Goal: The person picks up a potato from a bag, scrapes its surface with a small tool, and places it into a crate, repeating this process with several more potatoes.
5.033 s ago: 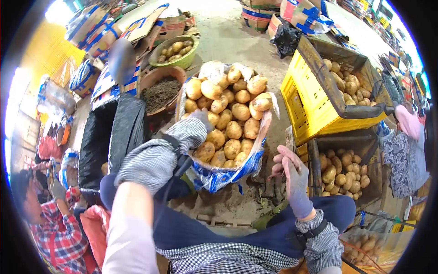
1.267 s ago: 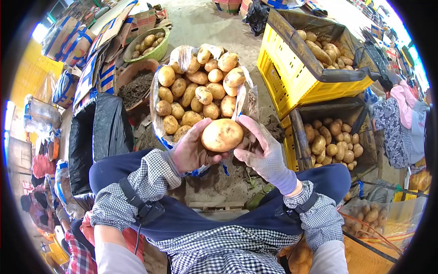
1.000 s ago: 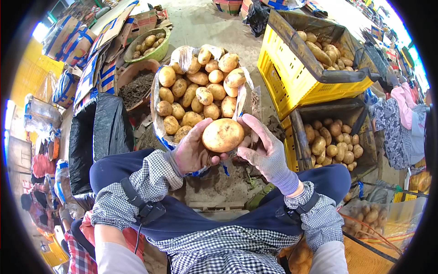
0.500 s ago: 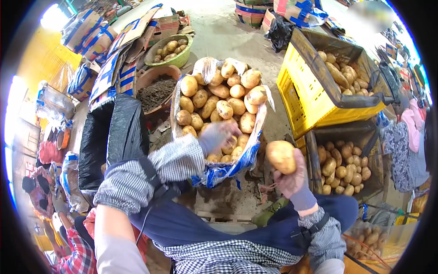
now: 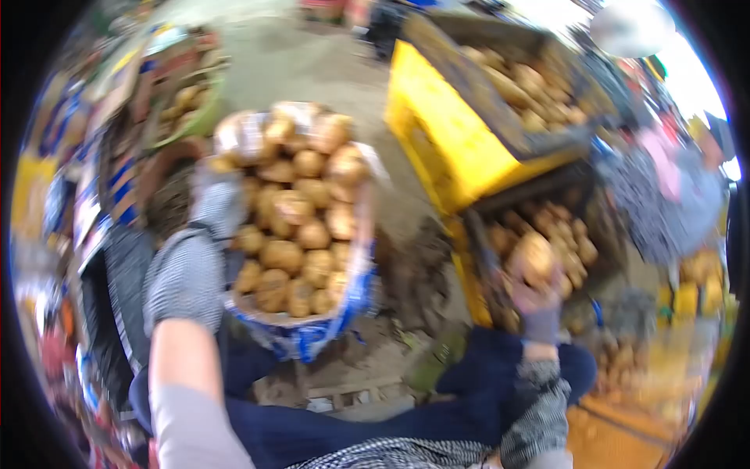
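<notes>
My right hand, gloved, holds a large potato over the lower crate of smaller potatoes. A lined box heaped with potatoes stands in front of me, wrapped in blue and clear plastic. My left hand, in a grey glove, is at the left edge of that box, near its upper left potatoes. Motion smears its fingers, so what they do or hold cannot be made out.
A yellow crate of potatoes stands at the upper right. On the left are a tub of dark soil, a green basin of potatoes and a black-lined container. Another person is at the far right.
The view has swung to the right. My left hand has moved from the lower middle of the box to its upper left edge. My right hand has carried the large potato over the lower crate.
</notes>
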`<state>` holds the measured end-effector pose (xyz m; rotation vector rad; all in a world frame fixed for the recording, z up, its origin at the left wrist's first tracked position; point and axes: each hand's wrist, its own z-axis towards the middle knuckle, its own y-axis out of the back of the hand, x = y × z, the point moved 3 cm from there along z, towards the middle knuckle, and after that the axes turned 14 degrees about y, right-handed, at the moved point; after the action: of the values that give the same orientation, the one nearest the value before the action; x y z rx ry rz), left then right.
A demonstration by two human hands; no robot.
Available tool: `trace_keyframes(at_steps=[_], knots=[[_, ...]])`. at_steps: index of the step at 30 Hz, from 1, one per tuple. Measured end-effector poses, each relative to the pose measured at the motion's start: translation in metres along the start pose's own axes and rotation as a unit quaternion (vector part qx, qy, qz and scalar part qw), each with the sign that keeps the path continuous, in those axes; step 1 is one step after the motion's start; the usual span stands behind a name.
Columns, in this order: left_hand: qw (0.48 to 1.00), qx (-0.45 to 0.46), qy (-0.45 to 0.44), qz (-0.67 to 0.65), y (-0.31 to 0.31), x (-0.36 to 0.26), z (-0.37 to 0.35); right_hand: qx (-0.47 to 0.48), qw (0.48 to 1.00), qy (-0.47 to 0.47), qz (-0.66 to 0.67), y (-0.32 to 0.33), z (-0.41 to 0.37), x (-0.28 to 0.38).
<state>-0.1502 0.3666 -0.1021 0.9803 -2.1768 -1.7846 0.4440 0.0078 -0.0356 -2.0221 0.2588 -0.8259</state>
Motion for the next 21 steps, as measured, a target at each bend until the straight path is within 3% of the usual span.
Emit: trace_keyframes(at_steps=[2, 3, 5, 6, 9, 11, 13, 15, 21], knots=[[0.998, 0.013, -0.032, -0.049, -0.009, 0.005, 0.023, -0.011, 0.999, -0.011, 0.031, -0.024, -0.017, -0.004], [0.995, 0.02, -0.038, -0.09, -0.01, 0.007, 0.037, -0.072, 0.996, 0.002, 0.059, -0.033, -0.022, -0.006], [0.979, 0.047, -0.039, -0.193, -0.002, 0.011, 0.048, -0.102, 0.989, -0.014, 0.109, -0.033, -0.025, -0.004], [0.965, 0.07, -0.041, -0.249, 0.001, 0.012, 0.049, -0.138, 0.975, -0.067, 0.16, -0.045, -0.035, -0.002], [0.906, 0.151, -0.042, -0.394, 0.007, 0.011, 0.024, -0.154, 0.971, -0.053, 0.174, -0.06, -0.056, 0.007], [0.881, 0.199, -0.064, -0.424, 0.01, 0.012, -0.015, -0.149, 0.97, -0.055, 0.183, -0.066, -0.067, 0.013], [0.891, 0.205, -0.119, -0.386, 0.025, 0.003, -0.087, -0.145, 0.969, -0.058, 0.192, -0.067, -0.076, 0.018], [0.802, 0.411, 0.056, -0.431, 0.031, -0.008, -0.173, -0.122, 0.978, -0.02, 0.167, -0.068, -0.081, 0.024], [0.737, 0.53, 0.063, -0.414, 0.056, -0.022, -0.33, -0.118, 0.981, 0.014, 0.152, -0.049, -0.076, 0.03]])
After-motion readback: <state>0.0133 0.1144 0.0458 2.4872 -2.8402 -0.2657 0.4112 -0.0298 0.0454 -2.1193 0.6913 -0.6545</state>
